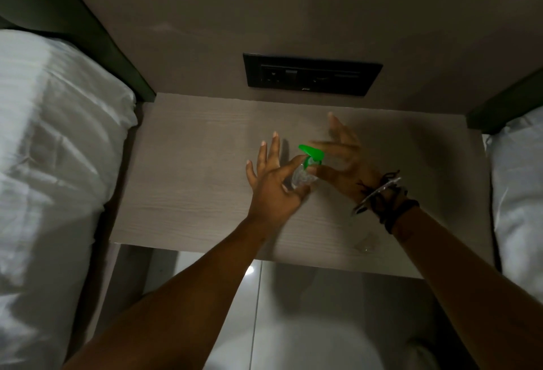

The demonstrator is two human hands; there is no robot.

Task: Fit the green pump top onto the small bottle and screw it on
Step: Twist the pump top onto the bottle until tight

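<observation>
A small clear bottle (pixel 301 178) stands tilted over the middle of the bedside table (pixel 191 181). The green pump top (pixel 311 154) sits on its neck, spout pointing left. My left hand (pixel 271 181) pinches the bottle's body between thumb and forefinger, the other fingers spread upward. My right hand (pixel 342 161) grips the pump's collar with thumb and forefinger, its remaining fingers fanned out and blurred. Bracelets and dark cords wrap the right wrist.
A black socket panel (pixel 311 74) is set in the wall behind the table. White bedding lies at the left (pixel 53 140) and right (pixel 517 193). A small clear object (pixel 367 244) rests near the table's front edge. Glossy floor shows below.
</observation>
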